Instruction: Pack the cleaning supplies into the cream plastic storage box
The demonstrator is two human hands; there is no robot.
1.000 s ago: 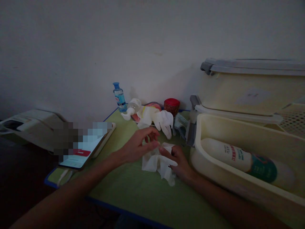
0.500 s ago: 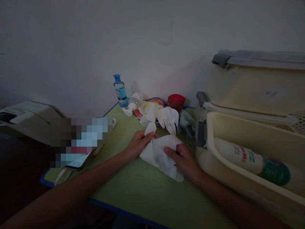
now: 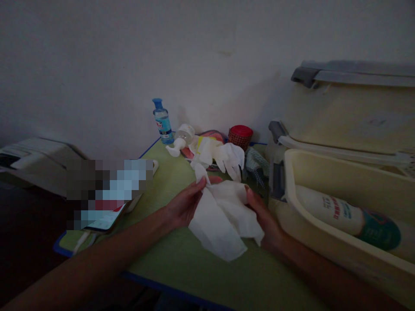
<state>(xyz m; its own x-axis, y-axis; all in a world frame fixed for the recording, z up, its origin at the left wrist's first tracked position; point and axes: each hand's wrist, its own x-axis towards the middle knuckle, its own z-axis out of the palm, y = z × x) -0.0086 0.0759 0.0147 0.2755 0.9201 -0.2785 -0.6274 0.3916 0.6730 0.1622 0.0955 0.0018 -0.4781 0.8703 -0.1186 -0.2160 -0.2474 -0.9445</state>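
Note:
A thin, limp white wipe (image 3: 225,220) is stretched between my two hands above the green tabletop. My left hand (image 3: 186,201) pinches its upper left part between thumb and fingers, and a short end sticks up past the thumb. At its right edge my right hand (image 3: 264,216) grips it with the thumb on top; most of those fingers are hidden behind the cloth. The lower part hangs loose in folds toward me. Just beyond my hands lies a crumpled white glove-shaped thing (image 3: 228,157) with finger-like strips.
The blue-edged green table (image 3: 165,255) carries a blue bottle (image 3: 163,123), a clear pump bottle (image 3: 184,134) on its side, a red-lidded woven pot (image 3: 240,136) and a phone (image 3: 106,218). To the right, an open cream bin (image 3: 290,172) contains a white and green cylindrical pack (image 3: 346,216).
The wipe has opened out and hangs lower. My right hand has shifted right to its edge, and my left hand has moved slightly left, still holding it.

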